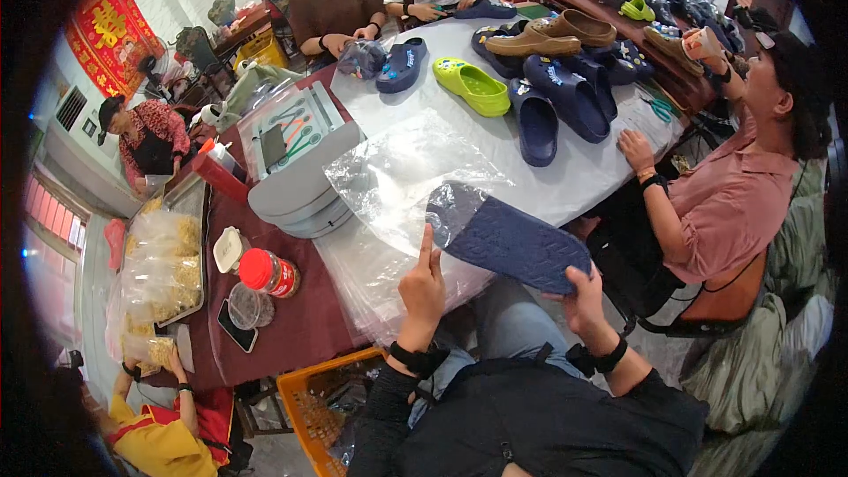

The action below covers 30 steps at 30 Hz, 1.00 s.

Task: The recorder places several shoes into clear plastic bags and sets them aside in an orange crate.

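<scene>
A dark blue clog (521, 238) is in front of me, its patterned sole turned up toward my view. Its far end sits inside a clear plastic bag (380, 163), which spreads out to the left over the table. My right hand (583, 299) grips the near right end of the clog, thumb on the sole. At the bag's mouth, my left hand (422, 287) has its index finger raised against the film and its other fingers curled in. Beneath them lies a stack of clear bags (362, 278) at the table's edge.
A white-covered table (601, 181) bears several navy clogs (534, 124), brown clogs (539, 35) and a lime-green clog (473, 87). Grey trays (300, 199) stand left, beside a red-lidded jar (269, 274) and phone (237, 327). A co-worker (733, 194) sits right. An orange crate (296, 406) is below.
</scene>
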Available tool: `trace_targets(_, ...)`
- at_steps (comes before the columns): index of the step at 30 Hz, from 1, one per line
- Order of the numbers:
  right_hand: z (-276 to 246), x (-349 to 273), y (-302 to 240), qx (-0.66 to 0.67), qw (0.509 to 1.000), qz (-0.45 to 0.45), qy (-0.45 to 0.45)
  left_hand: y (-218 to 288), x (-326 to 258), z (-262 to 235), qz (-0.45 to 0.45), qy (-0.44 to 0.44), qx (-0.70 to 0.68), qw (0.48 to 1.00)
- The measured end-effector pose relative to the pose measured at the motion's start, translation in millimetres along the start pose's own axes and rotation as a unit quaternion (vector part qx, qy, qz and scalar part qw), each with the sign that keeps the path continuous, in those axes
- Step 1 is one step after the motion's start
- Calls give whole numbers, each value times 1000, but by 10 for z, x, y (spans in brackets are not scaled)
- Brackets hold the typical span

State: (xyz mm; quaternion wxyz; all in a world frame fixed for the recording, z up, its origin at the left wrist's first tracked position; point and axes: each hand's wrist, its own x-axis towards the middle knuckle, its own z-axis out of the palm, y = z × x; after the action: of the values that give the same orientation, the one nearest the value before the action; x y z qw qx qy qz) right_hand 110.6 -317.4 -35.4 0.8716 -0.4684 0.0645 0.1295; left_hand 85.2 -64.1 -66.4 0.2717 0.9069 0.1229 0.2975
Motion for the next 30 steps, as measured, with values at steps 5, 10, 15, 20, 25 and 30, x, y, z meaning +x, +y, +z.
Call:
trace_targets(5, -14, -18, 286, -262, 948, -155, -94, 33, 35, -20, 21, -12, -71, 997)
trace_targets(10, 193, 59, 533, -437, 841, -310, -72, 181, 43, -118, 24, -68, -163, 984)
trace_targets(15, 272, 293, 846, -346, 895, -275, -53, 250, -68, -89, 31, -75, -223, 971)
trace_targets(20, 487, 521, 878, -359, 895, -251, -84, 111, -203, -81, 22, -47, -205, 977)
trace_targets(25, 642, 664, 963, -322, 921, -198, -92, 77, -223, -146, 8, -47, -106, 993)
trace_targets(30, 561, 619, 1034, -260, 928, -243, -112, 9, -253, -154, -5, -29, -79, 996)
